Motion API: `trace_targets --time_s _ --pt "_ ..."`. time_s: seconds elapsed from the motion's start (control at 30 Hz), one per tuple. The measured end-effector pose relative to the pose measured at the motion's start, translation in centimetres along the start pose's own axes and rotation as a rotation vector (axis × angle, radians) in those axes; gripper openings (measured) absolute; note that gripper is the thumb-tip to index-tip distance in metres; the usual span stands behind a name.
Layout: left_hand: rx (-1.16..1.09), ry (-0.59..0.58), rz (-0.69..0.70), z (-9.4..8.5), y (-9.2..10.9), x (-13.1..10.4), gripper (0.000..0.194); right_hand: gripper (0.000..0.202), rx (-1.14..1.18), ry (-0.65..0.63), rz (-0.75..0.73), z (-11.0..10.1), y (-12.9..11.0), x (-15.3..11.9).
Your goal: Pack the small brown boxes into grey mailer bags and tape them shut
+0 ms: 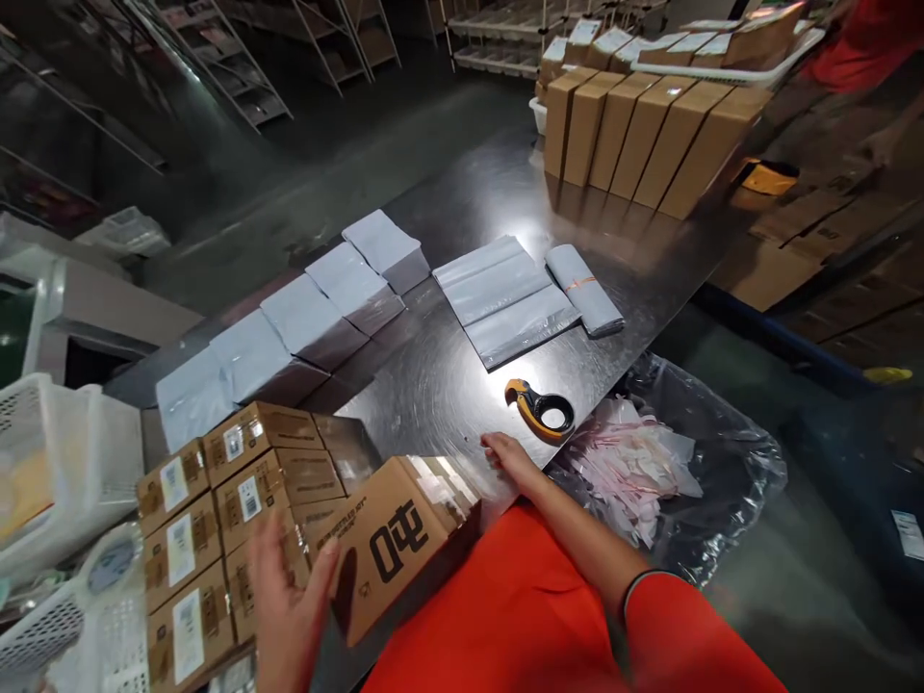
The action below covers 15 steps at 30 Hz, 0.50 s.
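Note:
A brown carton (400, 544) with black printing and tape over its top lies tilted on the steel table between my hands. My left hand (289, 597), slightly blurred, is raised left of it with thumb and fingers apart, holding nothing. Behind that hand stand stacked small cartons (249, 500) with white labels. My right hand (512, 457) is just beyond the carton's right end, low over the table, fingers loosely stretched and nothing visible in them. Close to its fingers lies an orange-and-black tool with a ring (541, 409), which looks like a tape dispenser.
Grey plastic bags (505, 298) and a banded roll (584, 289) lie mid-table. White-topped stacks (310, 308) line the far edge; tall cartons (642, 140) stand at the far end. A clear bag of paper scraps (635, 462) is right, white baskets (72, 462) left. A person in red (866, 48) is behind.

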State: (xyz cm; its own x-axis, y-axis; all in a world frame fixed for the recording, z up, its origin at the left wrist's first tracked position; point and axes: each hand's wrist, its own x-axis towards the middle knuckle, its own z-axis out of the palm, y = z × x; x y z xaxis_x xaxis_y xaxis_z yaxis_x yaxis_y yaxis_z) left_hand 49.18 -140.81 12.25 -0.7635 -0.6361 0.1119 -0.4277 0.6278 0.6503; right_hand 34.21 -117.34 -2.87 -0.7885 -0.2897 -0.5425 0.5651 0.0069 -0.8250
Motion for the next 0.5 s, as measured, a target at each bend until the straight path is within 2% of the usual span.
trace_targets --time_s 0.07,0.13,0.23,0.3,0.4,0.5 --pt "0.203 0.029 0.274 0.1 2.2 0.5 0.084 0.031 -0.068 0.086 -0.078 -1.3 -0.1 0.9" --pt "0.338 -0.058 0.438 1.2 3.6 0.6 0.076 0.027 -0.152 0.164 -0.165 -2.6 -0.8 2.0" --pt "0.548 -0.233 0.471 3.4 3.5 0.5 0.061 0.027 -0.325 0.253 -0.295 -5.0 -3.1 3.9" --pt "0.631 -0.265 0.475 4.4 2.4 0.4 0.061 0.028 -0.477 0.297 -0.367 -6.7 -5.2 5.4" --pt "0.671 -0.272 0.505 4.7 0.7 0.6 0.064 0.026 -0.754 0.334 -0.440 -9.4 -8.3 8.3" --pt "0.666 -0.290 0.497 4.5 -0.6 0.7 0.066 0.024 -1.050 0.298 -0.453 -11.5 -10.9 11.8"
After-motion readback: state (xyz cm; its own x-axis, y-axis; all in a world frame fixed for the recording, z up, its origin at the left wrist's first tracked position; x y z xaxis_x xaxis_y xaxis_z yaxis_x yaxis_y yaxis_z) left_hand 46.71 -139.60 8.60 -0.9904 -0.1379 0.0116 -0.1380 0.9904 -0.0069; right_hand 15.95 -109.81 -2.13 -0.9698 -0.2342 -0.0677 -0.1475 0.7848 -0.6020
